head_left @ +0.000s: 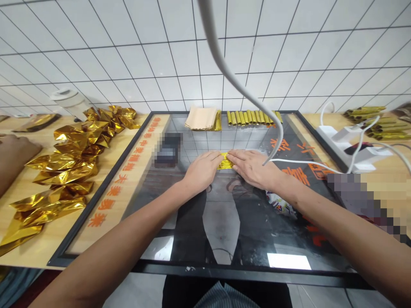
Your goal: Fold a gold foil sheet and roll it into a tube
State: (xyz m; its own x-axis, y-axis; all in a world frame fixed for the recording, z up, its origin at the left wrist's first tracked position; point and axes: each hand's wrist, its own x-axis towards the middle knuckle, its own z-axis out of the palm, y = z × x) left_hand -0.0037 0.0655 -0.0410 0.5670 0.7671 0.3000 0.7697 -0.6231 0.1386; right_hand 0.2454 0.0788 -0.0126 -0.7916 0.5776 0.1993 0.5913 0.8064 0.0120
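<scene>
A small piece of gold foil paper [225, 163] lies on the glass-topped board [205, 222] in the middle of the view. My left hand [201, 170] presses on its left end with the fingers curled down on it. From the right, my right hand [253, 167] lies flat over the piece's right end, fingers stretched out and together. Most of the foil is hidden under the two hands.
Several folded gold foil pieces [66, 158] are heaped at the left on the wooden table [35, 248]. A row of gold rolls [253, 117] and a tan paper stack [203, 118] sit at the board's far edge. A white power strip [345, 147] with cables is at right. Another person's hand [14, 154] shows at far left.
</scene>
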